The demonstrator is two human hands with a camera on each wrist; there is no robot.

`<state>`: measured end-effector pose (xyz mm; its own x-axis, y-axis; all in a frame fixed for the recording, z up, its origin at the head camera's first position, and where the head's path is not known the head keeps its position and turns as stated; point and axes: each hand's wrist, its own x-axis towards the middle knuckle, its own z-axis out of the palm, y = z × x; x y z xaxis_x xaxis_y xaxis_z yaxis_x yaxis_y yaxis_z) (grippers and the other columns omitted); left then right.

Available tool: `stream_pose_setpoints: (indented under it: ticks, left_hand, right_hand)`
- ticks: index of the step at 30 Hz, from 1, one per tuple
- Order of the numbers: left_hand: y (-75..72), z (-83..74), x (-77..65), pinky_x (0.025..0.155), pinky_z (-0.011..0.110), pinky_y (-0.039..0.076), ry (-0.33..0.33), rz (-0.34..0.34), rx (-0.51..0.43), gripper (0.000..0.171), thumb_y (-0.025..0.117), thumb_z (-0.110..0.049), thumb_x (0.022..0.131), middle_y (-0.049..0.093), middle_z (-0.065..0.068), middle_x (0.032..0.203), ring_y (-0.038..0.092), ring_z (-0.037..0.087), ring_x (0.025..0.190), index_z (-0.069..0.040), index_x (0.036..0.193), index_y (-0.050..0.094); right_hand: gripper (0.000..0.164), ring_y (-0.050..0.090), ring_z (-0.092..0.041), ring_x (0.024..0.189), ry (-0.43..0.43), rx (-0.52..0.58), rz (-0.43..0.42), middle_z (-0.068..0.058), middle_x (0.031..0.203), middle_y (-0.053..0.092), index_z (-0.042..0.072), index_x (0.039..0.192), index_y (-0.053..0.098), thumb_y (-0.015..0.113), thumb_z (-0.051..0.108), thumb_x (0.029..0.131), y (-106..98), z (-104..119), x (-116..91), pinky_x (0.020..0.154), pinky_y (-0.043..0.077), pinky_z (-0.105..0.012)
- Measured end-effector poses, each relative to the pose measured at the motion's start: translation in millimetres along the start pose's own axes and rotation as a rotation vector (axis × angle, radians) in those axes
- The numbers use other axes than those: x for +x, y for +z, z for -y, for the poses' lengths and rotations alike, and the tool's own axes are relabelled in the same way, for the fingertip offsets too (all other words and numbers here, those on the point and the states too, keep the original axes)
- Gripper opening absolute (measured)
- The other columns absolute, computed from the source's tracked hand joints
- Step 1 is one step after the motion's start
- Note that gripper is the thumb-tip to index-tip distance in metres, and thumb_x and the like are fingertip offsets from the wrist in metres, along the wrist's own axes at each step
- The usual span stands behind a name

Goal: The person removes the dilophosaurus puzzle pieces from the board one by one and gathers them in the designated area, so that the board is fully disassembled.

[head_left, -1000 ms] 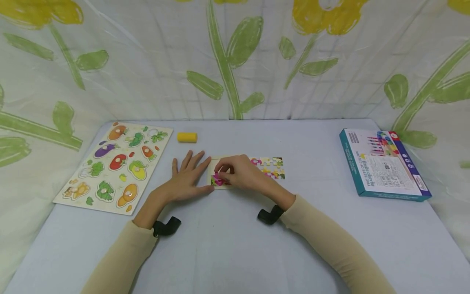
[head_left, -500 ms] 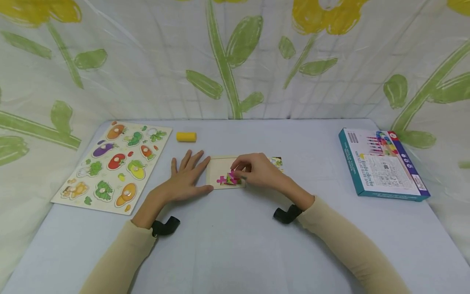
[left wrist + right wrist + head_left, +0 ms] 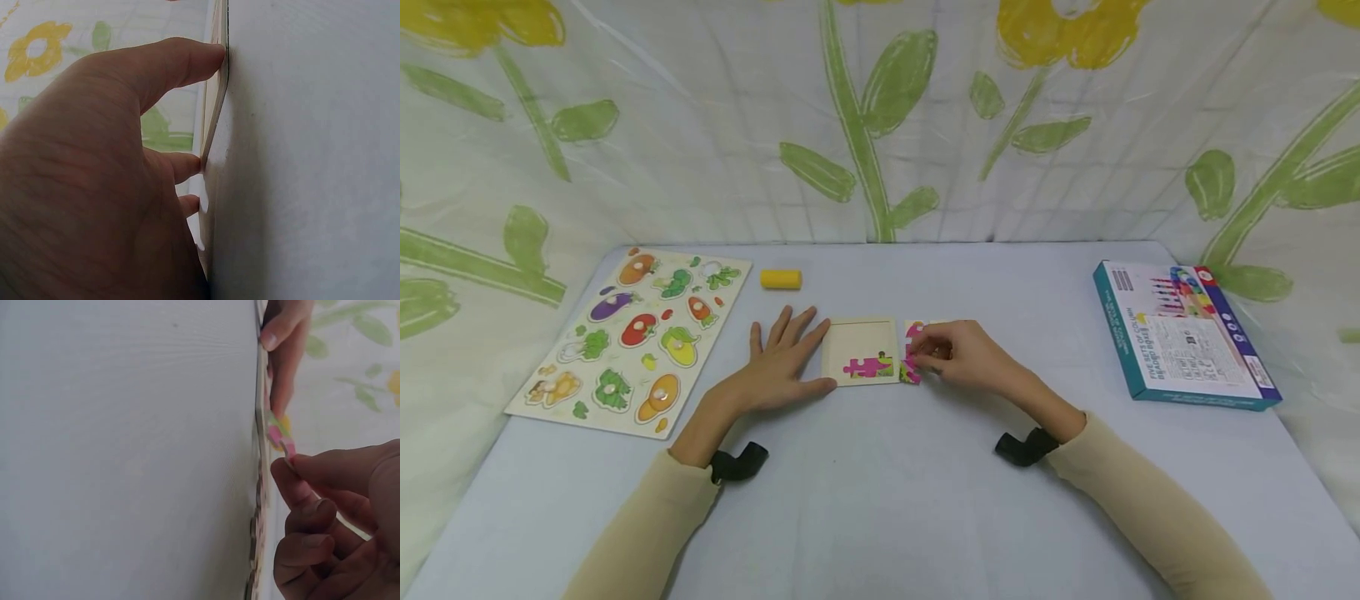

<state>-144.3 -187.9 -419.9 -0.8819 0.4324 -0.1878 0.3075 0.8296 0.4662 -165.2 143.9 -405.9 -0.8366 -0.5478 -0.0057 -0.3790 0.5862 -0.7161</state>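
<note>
A small wooden puzzle tray (image 3: 861,337) lies mid-table, with joined pink and green jigsaw pieces (image 3: 865,367) along the lower right of its recess. My left hand (image 3: 775,367) is spread flat beside it, thumb and index fingertip at its left edge; in the left wrist view the thumb (image 3: 194,61) touches that edge. My right hand (image 3: 958,354) pinches a pink and green jigsaw piece (image 3: 910,373) between thumb and finger, just off the tray's right side. The right wrist view shows this piece tilted, its edge in the fingertips. More jigsaw pieces (image 3: 914,331) lie partly hidden behind the right hand.
On the left lies a vegetable peg puzzle board (image 3: 651,358). A yellow cylinder (image 3: 781,279) lies near the back edge. To the right is a teal and white box (image 3: 1187,337). A flower-printed curtain (image 3: 715,125) hangs behind the table.
My right hand has moved from the tray's lower left corner, across it, to just past its right side, with a jigsaw piece in its fingertips. My left hand stays put.
</note>
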Motion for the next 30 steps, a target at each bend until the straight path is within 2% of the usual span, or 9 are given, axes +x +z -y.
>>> stream_pose_setpoints:
  ticks: [6,13,30]
  left_hand:
    - [-0.2,-0.6,-1.0,0.12,0.079,-0.019,0.001,0.004,0.001,0.095,0.065,-0.056,0.098,0.002,0.013,0.181,-0.014,0.045,0.166,-0.015,0.171,0.02]
    - [-0.6,-1.0,-1.3,0.12,0.079,-0.019,0.001,-0.004,0.002,0.095,0.064,-0.057,0.098,0.003,0.012,0.181,-0.014,0.045,0.166,-0.015,0.171,0.02]
    - [0.7,1.1,0.3,0.121,0.078,-0.02,-0.006,0.003,0.011,0.097,0.064,-0.059,0.097,0.001,0.011,0.182,-0.015,0.043,0.166,-0.016,0.171,0.018]
  right_hand:
    - [0.008,0.059,-0.012,0.072,-0.02,-0.046,-0.008,0.006,0.086,0.075,0.018,0.103,0.08,0.079,0.016,0.095,-1.8,-2.7,-8.9,0.066,0.049,-0.023]
    - [0.01,0.058,-0.012,0.072,-0.039,-0.069,-0.018,0.007,0.086,0.074,0.018,0.104,0.081,0.08,0.015,0.095,-0.2,-4.7,-9.9,0.065,0.049,-0.022]
    - [0.013,0.056,-0.013,0.078,-0.082,-0.129,-0.013,0.004,0.094,0.075,0.014,0.109,0.081,0.078,0.014,0.096,1.2,-3.7,-9.6,0.068,0.048,-0.024]
